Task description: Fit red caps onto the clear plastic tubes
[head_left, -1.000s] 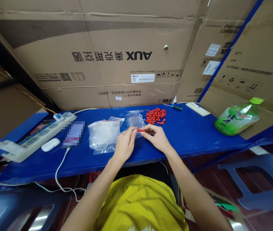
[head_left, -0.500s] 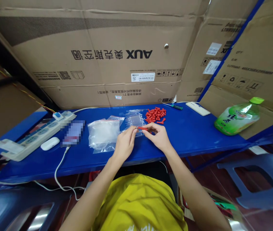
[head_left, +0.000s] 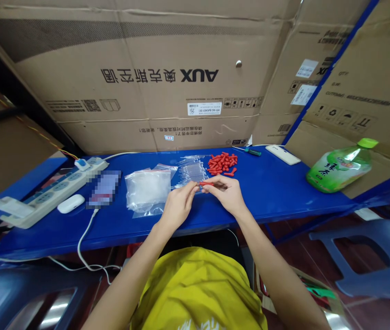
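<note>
In front of my body, both hands meet just above the table's blue surface. My right hand pinches a small red rubber dropper bulb between thumb and fingers. At the bulb's left end, my left hand is closed in a pinch; whatever lies inside its fingertips is hidden. Just beyond the hands lies a spread of thin clear dropper tubes. To the right of these tubes is a heap of red bulbs, with a few loose ones at its near edge.
Clear plastic bags lie left of the tubes. Further left are a phone, a white case and a power strip. A screwdriver, a white phone-like object and a green drink bottle are on the right.
The red bulb between my hands has shifted slightly right, and a small gap shows between the fingertips. Otherwise the hands stay in nearly the same place.
</note>
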